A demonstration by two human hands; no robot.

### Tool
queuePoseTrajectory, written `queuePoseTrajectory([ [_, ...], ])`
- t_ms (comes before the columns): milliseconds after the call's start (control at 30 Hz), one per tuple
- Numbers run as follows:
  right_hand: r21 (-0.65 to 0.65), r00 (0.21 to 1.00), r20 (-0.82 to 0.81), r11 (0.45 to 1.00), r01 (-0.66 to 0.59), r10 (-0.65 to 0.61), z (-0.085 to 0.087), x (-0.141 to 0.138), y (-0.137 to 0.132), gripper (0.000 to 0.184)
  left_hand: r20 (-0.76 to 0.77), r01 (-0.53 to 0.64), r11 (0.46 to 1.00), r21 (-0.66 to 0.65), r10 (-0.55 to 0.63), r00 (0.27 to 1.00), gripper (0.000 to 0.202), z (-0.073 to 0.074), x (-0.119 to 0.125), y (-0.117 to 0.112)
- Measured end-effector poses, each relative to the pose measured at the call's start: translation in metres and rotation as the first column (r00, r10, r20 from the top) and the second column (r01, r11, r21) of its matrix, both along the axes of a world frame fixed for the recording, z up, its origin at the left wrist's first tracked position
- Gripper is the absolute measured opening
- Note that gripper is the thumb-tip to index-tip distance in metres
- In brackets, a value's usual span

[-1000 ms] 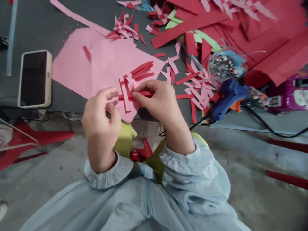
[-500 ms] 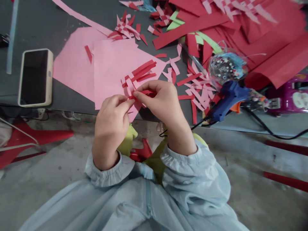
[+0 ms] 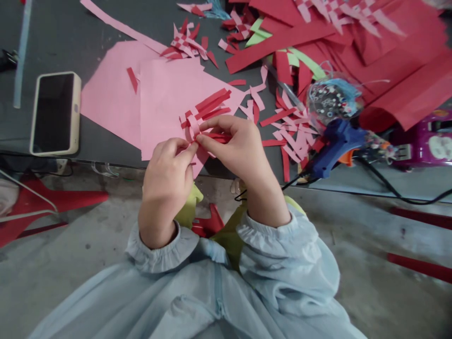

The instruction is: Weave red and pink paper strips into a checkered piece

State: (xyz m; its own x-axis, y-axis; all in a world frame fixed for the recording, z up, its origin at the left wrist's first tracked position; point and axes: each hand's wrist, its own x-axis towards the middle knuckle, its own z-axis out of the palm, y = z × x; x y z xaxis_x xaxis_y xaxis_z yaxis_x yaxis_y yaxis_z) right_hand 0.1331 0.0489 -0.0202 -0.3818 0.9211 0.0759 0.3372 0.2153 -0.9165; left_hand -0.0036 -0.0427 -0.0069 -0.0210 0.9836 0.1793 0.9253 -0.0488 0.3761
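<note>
Both my hands meet over a small weave of red and pink paper strips [image 3: 193, 123] near the table's front edge. My left hand [image 3: 168, 172] pinches the weave's near left side between thumb and fingers. Thumb and forefinger of my right hand [image 3: 237, 148] are pressed together on a red strip at the middle of the weave. Loose red strip ends [image 3: 213, 104] stick out up and to the right. Under the weave lies a sheet of pink paper [image 3: 165, 94]. My fingers hide part of the weave.
A phone [image 3: 54, 114] lies at the left. Cut paper scraps [image 3: 293, 136], a blue glue gun [image 3: 337, 146] with a black cord, and a container of small beads [image 3: 334, 100] are to the right. Red sheets [image 3: 395, 61] cover the back right. A woven paper piece [image 3: 184, 43] sits behind.
Both hands keep their pinch on the weave. Its pink strip loop stands a little more open beside my right fingertips. The whole view has shifted slightly.
</note>
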Motion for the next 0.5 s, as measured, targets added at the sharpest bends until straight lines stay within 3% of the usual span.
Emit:
queuePoseTrajectory([
  [300,0.12,0.993,0.064,0.988,0.092,-0.101,0.0059,-0.005,-0.002,0.007,-0.015,-0.007,1.0,-0.019,0.007,1.0,0.039,0.0012,0.0004,0.0001],
  [500,0.125,0.982,0.074,0.978,0.165,-0.175,0.0047,-0.0016,0.0017,0.011,-0.009,-0.016,0.999,-0.042,0.016,1.0,0.042,0.0021,0.0009,0.0002],
])
